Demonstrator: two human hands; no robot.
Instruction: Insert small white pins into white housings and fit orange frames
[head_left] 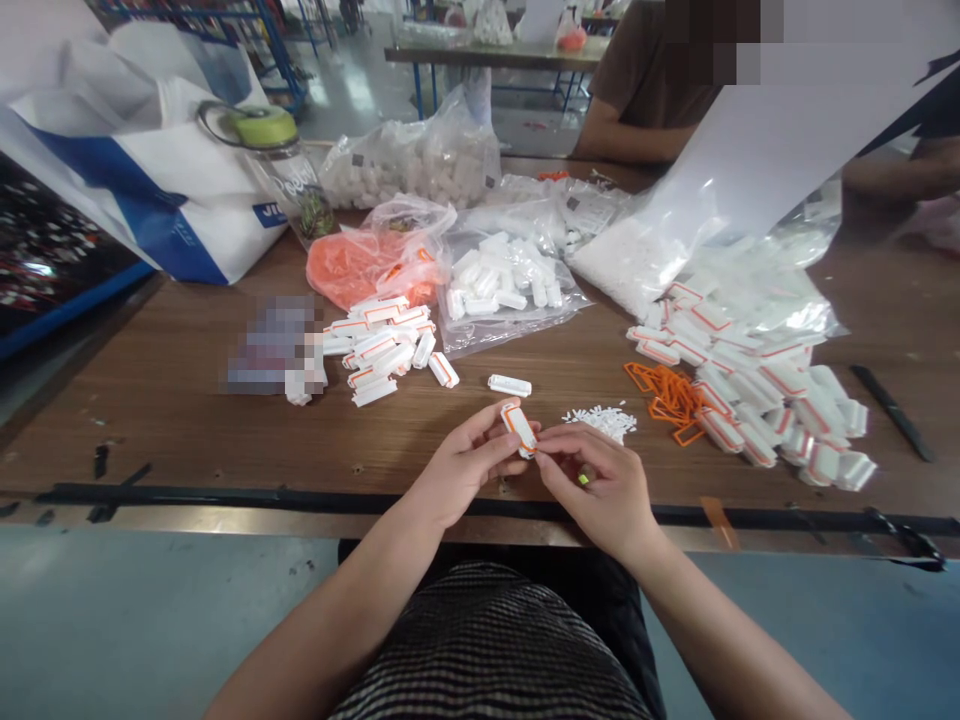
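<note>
Near the table's front edge, my left hand point(484, 450) pinches a small oblong white plastic case point(518, 428) with an orange ring around its edge. The case is tilted, its face up. At its lower right end the thumb and fingertips of my right hand point(596, 480) are closed together, touching or nearly touching the case. A thin thing with a yellow-green end point(583, 480) sticks out of my right hand; the fingers hide most of it. Just beyond my hands lie a single white case point(509, 385) and a small heap of tiny white pieces point(602, 421).
Loose orange rings point(667, 395) lie beside a big pile of ringed white cases point(772, 385) on the right. Another pile point(386, 345) is at left, near an orange bag point(375, 262) and a clear bag of white cases point(502, 275). A bottle point(289, 175) stands behind. A person point(637, 100) sits opposite.
</note>
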